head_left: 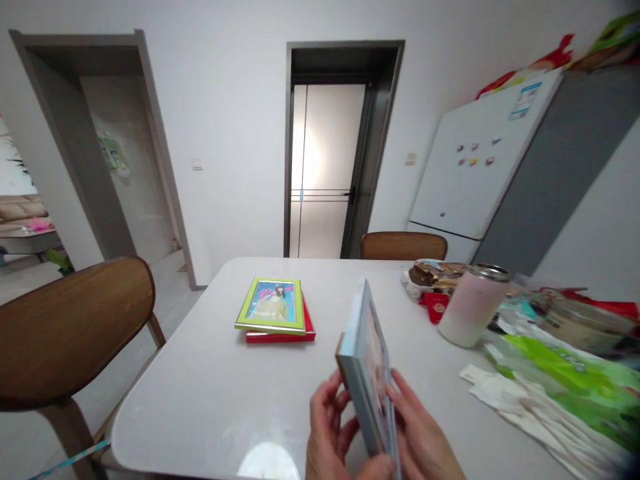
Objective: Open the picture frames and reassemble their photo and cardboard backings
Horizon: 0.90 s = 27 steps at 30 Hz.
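Note:
A light-blue picture frame (pixel 364 353) stands nearly edge-on to me above the near part of the table, its picture side turned to the right. My left hand (pixel 333 433) grips its back and lower edge, fingers curled behind it. On the picture side, my right hand (pixel 417 427) presses its fingers against the front near the edge. Farther off to the left, a lime-green picture frame (pixel 243 319) with a photo of a person in a pale dress lies face up. Beneath it a red picture frame (pixel 287 337) shows along the right and front edges.
On the white table (pixel 200 387), the right side holds a pink-and-white tumbler (pixel 473 307), a red packet (pixel 436 308), white gloves (pixel 535 407), a green plastic package (pixel 565 367) and a glass bowl (pixel 585 323). Wooden chairs stand at the left (pixel 90 327) and far side (pixel 404 245).

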Motion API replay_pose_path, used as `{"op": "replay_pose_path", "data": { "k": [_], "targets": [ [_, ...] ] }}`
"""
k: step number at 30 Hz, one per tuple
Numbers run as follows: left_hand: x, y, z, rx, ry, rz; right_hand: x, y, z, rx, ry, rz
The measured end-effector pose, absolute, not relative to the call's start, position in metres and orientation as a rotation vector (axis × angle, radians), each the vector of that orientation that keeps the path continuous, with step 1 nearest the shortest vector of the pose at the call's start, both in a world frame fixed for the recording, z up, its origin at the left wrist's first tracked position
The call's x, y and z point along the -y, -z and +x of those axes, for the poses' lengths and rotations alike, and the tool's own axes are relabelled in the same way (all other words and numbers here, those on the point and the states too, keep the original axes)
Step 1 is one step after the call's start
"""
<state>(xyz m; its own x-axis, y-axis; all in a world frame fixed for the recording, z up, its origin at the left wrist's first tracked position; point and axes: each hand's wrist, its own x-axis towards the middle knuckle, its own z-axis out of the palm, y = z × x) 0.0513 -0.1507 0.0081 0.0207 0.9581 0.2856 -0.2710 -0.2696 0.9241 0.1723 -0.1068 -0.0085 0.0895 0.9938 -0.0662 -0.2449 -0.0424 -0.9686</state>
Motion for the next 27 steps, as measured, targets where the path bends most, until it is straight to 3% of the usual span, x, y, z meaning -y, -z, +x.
{"op": "replay_pose_path", "data": {
  "k": [4,9,22,27],
  "targets": [
    [0.120,-0.023,0.053,-0.831,-1.429,1.132,0.061,0.000,0.236,0.970,-1.122,-1.432],
    [0.083,0.012,0.072,-1.158,-1.188,1.383,-0.003,0.008,0.288,1.440,-0.627,-1.830],
    [0.060,0.023,0.068,-1.371,-1.147,1.524,-0.047,0.024,0.286,1.682,-0.233,-2.023],
    [0.049,0.024,0.002,-1.406,-1.346,1.283,-0.031,0.008,0.231,1.804,-0.109,-1.728]
  ]
}}
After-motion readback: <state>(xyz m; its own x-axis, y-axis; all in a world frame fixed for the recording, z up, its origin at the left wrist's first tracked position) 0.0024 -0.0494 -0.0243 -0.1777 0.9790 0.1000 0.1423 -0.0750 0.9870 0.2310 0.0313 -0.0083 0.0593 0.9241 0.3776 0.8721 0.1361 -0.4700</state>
